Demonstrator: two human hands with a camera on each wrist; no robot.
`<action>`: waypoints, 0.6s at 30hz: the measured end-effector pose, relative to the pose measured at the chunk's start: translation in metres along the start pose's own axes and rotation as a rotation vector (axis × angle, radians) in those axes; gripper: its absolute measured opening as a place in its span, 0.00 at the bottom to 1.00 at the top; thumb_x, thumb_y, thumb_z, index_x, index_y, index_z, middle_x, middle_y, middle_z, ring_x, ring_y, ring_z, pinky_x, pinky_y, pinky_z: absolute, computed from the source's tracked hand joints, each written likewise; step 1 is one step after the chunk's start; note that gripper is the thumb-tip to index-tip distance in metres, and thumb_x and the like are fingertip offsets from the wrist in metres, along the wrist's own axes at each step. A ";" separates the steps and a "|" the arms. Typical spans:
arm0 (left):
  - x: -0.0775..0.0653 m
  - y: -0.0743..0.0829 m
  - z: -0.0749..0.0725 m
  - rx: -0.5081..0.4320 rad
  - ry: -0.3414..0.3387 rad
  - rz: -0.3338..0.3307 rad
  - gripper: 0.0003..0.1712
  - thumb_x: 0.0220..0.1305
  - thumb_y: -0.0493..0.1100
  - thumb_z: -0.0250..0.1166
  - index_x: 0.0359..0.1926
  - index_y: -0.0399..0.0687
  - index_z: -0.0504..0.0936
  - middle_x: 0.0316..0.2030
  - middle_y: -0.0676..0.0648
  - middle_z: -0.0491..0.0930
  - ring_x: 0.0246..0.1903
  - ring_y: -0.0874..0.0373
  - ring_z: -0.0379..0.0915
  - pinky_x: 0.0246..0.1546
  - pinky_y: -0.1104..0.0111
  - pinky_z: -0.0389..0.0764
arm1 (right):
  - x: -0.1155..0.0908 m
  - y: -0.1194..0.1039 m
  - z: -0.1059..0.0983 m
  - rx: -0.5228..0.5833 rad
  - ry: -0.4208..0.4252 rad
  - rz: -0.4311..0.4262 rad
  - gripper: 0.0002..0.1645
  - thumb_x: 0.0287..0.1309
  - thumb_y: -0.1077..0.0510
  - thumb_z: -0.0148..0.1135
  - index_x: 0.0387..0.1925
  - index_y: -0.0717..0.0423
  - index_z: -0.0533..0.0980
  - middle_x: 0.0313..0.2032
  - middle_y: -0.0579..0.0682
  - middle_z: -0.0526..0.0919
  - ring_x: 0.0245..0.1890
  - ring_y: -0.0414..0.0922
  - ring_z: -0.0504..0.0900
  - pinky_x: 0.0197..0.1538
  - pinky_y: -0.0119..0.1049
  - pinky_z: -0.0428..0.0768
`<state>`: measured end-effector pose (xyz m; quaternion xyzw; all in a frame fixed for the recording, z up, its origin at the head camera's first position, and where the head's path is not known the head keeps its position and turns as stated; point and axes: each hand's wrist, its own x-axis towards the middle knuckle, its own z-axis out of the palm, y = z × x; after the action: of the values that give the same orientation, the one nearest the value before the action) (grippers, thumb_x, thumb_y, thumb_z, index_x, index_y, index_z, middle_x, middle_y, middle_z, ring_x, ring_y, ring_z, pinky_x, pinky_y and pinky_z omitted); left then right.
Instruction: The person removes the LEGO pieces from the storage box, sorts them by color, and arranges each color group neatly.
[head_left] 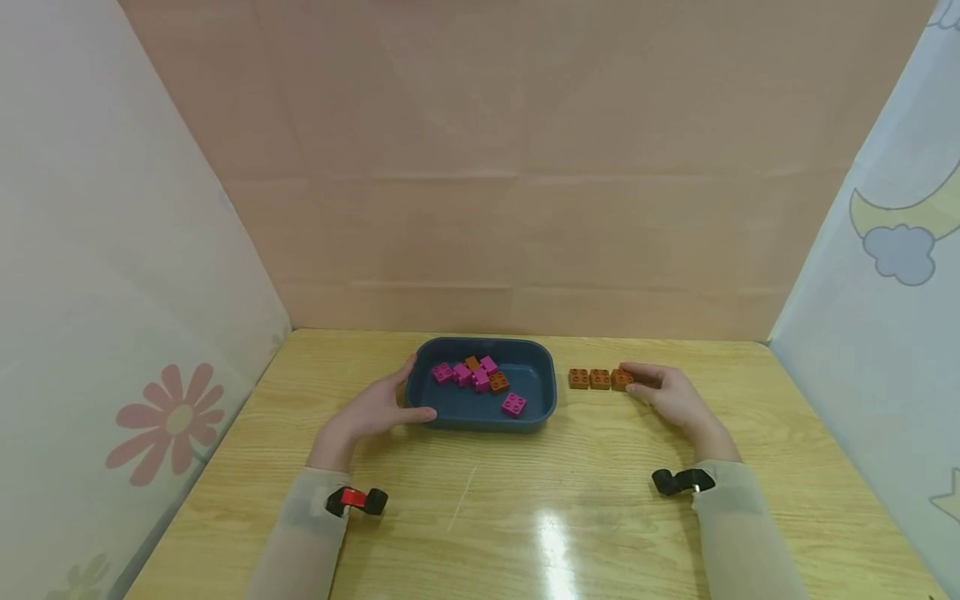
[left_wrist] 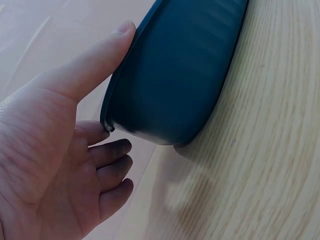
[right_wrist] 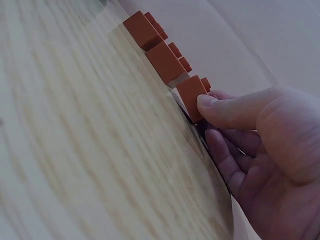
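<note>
My left hand [head_left: 375, 410] holds the left end of a dark blue tray [head_left: 540, 423], thumb along the near rim and fingers at the far left corner. In the left wrist view the thumb lies against the rim of the tray [left_wrist: 175, 75]. Inside are several pink bricks [head_left: 513, 406] and a couple of orange ones [head_left: 498, 382]. Right of the tray, my right hand [head_left: 675, 400] pinches an orange toy brick [right_wrist: 191, 96] between thumb and fingers. This brick ends a row with two more, a middle brick [head_left: 600, 379] and a left brick [head_left: 578, 379].
The wooden table [head_left: 510, 508] reaches back to a tan paper-like wall [head_left: 525, 233]. Printed white panels stand at both sides, one with a pink flower [head_left: 178, 419]. Black straps circle both wrists.
</note>
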<state>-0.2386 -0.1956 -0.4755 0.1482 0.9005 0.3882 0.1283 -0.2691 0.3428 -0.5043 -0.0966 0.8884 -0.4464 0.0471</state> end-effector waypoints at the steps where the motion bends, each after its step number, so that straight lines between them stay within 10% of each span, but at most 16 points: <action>1: 0.000 0.000 0.000 0.003 0.001 -0.001 0.70 0.62 0.68 0.76 0.88 0.56 0.40 0.85 0.41 0.49 0.79 0.36 0.55 0.74 0.39 0.64 | 0.000 0.000 0.000 -0.004 0.001 -0.002 0.32 0.78 0.55 0.64 0.76 0.60 0.71 0.72 0.64 0.75 0.71 0.63 0.73 0.71 0.62 0.70; 18: 0.001 -0.002 0.001 -0.001 0.002 -0.004 0.71 0.61 0.69 0.76 0.88 0.57 0.40 0.85 0.42 0.48 0.80 0.37 0.53 0.75 0.38 0.62 | 0.001 -0.002 0.002 -0.019 0.000 0.000 0.32 0.77 0.55 0.65 0.76 0.60 0.72 0.72 0.64 0.75 0.71 0.65 0.73 0.72 0.65 0.68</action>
<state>-0.2396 -0.1962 -0.4778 0.1460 0.9008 0.3884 0.1282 -0.2694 0.3404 -0.5039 -0.0968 0.8926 -0.4379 0.0461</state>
